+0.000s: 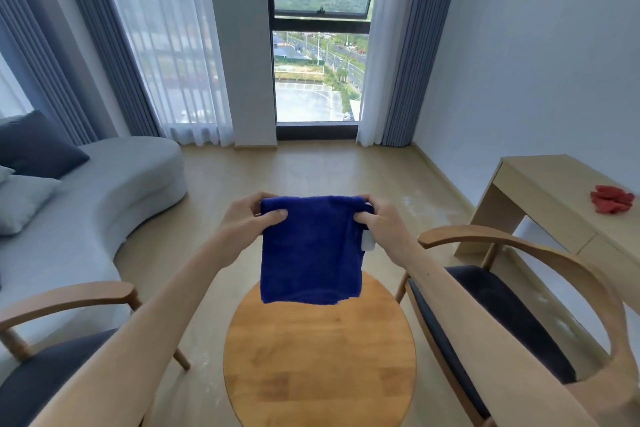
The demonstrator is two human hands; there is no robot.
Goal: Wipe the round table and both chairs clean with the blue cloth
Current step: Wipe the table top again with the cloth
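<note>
Cloth [310,250], blue, hangs mid-frame above the round desk [318,354], its top edge level, long axis running down toward the wood without touching. Chairs [502,305] flank the desk. Left hand [247,218] and right hand [381,222] pinch its upper corners with curled fingers.

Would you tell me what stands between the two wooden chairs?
In the head view, the round table stands between the left chair and the right chair; the blue cloth hangs above it.

Blue cloth [311,250] hides the round table's [318,357] far edge.
</note>
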